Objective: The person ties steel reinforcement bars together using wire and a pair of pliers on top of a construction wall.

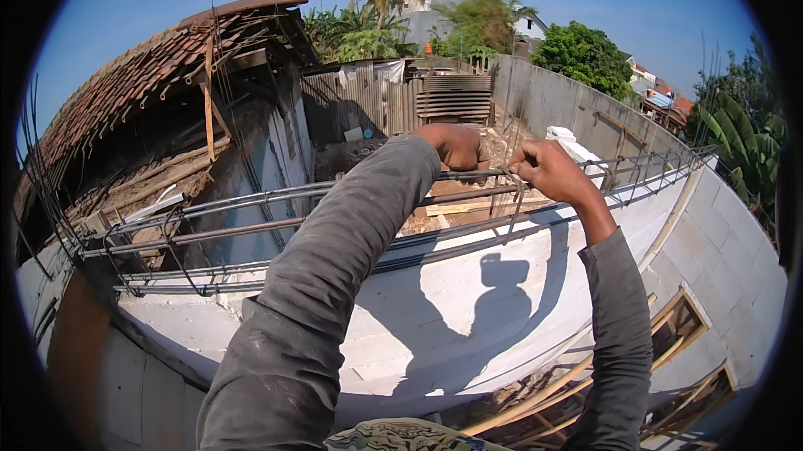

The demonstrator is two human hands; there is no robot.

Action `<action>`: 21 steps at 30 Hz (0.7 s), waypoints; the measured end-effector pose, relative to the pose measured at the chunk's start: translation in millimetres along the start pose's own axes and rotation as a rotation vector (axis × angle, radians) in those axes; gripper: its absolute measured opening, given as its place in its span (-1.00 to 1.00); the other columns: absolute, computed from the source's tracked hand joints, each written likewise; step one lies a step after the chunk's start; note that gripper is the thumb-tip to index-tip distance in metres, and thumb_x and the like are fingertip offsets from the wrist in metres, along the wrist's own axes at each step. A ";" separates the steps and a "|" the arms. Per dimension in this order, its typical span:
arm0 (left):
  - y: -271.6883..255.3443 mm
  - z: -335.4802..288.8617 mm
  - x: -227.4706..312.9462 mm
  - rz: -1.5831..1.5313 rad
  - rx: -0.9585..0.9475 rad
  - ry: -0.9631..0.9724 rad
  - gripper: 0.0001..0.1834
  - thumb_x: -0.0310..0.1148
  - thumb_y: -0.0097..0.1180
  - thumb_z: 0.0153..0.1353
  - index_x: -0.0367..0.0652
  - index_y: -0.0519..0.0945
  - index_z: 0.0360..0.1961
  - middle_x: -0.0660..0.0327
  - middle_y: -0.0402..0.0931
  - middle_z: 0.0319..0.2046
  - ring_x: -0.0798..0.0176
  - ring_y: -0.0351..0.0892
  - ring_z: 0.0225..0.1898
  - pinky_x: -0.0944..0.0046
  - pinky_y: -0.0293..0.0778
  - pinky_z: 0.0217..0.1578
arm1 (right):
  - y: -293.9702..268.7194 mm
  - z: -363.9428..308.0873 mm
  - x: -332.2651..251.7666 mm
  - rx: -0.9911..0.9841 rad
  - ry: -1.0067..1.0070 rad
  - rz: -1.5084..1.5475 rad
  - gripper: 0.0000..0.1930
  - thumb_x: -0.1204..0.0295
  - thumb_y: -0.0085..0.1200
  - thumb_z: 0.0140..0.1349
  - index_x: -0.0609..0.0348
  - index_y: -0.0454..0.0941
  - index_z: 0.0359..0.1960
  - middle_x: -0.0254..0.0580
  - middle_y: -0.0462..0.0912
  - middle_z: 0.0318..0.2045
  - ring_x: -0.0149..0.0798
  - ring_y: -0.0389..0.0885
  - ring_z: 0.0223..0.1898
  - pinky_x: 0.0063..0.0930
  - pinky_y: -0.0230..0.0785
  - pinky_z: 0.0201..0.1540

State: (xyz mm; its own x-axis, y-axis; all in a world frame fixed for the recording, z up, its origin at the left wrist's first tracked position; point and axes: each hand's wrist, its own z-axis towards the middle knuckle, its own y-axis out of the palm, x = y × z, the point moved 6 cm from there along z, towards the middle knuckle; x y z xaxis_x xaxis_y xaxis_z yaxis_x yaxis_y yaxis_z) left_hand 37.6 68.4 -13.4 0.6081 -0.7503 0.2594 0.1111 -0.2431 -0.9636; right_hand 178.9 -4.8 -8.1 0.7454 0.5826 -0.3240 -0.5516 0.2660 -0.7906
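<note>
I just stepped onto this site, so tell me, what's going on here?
A person is working with both bare hands on a steel rebar cage that runs along the top of a pale wall. The right hand has its fingertips at the top of a bent stirrup, while the left hand is curled close by at the upper bars. Exactly what the fingers grip is too small to tell.

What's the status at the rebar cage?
Right hand at a stirrup. Left hand alongside, near top bar. Rebar cage along white wall. Left sleeve hides part.
</note>
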 end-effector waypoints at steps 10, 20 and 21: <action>8.1 -1.0 -4.5 -0.513 -0.014 -0.060 -0.83 -0.43 0.11 0.18 -0.27 0.70 -0.33 0.22 0.67 -0.45 0.38 0.55 -0.52 0.29 0.49 -0.47 | 7.4 0.5 -2.3 0.087 -0.103 0.030 -0.89 0.50 0.12 0.12 0.32 0.53 -0.41 -0.12 0.46 -0.62 -0.26 0.36 -0.56 -0.31 0.27 -0.43; 23.7 11.0 3.8 -0.915 -0.032 -0.260 -0.73 -0.35 -0.12 0.33 -0.30 0.57 -0.20 0.21 0.57 -0.47 0.39 0.53 -0.53 0.39 0.44 -0.63 | 2.8 -2.8 0.9 0.111 -0.090 0.030 -0.88 0.48 0.13 0.13 0.30 0.51 -0.43 -0.07 0.50 -0.61 -0.22 0.41 -0.55 -0.28 0.27 -0.42; 27.1 12.6 -0.4 -0.961 -0.049 -0.294 -0.74 -0.34 -0.12 0.32 -0.30 0.56 -0.19 0.22 0.55 -0.47 0.40 0.52 -0.54 0.40 0.43 -0.65 | 3.8 -2.6 0.4 0.103 -0.094 0.034 -0.88 0.48 0.14 0.14 0.30 0.52 -0.43 -0.08 0.49 -0.61 -0.24 0.40 -0.55 -0.29 0.27 -0.43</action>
State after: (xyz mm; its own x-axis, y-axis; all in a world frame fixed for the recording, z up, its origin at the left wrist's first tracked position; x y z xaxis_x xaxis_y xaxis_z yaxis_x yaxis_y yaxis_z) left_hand 50.3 69.9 -40.5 0.4480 -0.0429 0.8930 0.6281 -0.6957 -0.3486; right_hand 178.0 -5.7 -12.6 0.6897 0.6607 -0.2961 -0.6154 0.3195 -0.7205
